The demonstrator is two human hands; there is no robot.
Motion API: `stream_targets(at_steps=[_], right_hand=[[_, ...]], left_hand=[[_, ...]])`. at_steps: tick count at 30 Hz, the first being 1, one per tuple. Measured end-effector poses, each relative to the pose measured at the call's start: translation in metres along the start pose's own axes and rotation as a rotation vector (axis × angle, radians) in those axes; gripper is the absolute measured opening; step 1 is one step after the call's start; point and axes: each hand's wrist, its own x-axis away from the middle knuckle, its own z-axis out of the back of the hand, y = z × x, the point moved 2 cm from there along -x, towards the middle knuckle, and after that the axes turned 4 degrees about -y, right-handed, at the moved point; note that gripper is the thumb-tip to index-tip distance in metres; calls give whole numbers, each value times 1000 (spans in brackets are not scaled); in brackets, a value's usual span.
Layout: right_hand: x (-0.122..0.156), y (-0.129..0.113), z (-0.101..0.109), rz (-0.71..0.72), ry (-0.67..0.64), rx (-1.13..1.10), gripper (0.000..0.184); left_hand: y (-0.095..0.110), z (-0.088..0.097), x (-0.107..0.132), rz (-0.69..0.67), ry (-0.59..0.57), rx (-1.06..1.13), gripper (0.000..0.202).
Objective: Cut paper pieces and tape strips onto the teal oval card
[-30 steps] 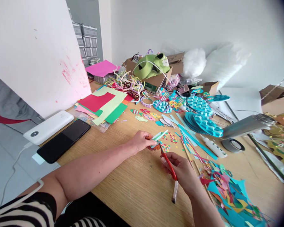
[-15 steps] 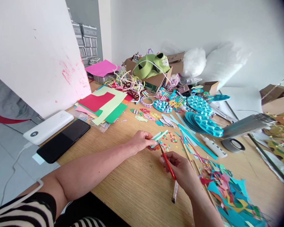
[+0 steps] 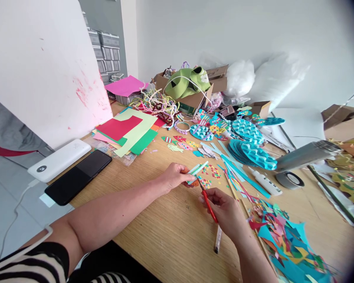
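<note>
My left hand (image 3: 175, 175) pinches a small orange paper piece with white and green strips (image 3: 196, 171) just above the wooden table (image 3: 165, 232). My right hand (image 3: 225, 212) is closed round a thin red tool (image 3: 209, 204), whose tip touches the paper piece from below. A white pen (image 3: 218, 239) lies on the table under my right wrist. Small patterned paper bits (image 3: 210, 173) lie just beyond the piece.
Coloured paper sheets (image 3: 128, 131), a black phone (image 3: 78, 177) and a white power bank (image 3: 59, 160) lie at the left. Teal scalloped paper shapes (image 3: 250, 147), a glue bottle (image 3: 265, 182), a tape roll (image 3: 289, 179) and a steel flask (image 3: 308, 155) sit at the right. Paper scraps (image 3: 286, 239) pile up front right.
My right hand has crept slightly up and left along the red tool toward the paper piece. The left hand has held still.
</note>
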Motion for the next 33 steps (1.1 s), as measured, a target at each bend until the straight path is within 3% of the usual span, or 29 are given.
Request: stream_targets(at_steps=[9,17,33], right_hand=[[3,-3,1,78,79,132,34],[2,-6,2,99,87,159,39],[2,-2,3,127,91,220,29]], left_hand=[[1,0,0,-14,-16,-28,22],[0,1,-1,-35,-35,-57,22],[2,1,1,-21,-37,-54,26]])
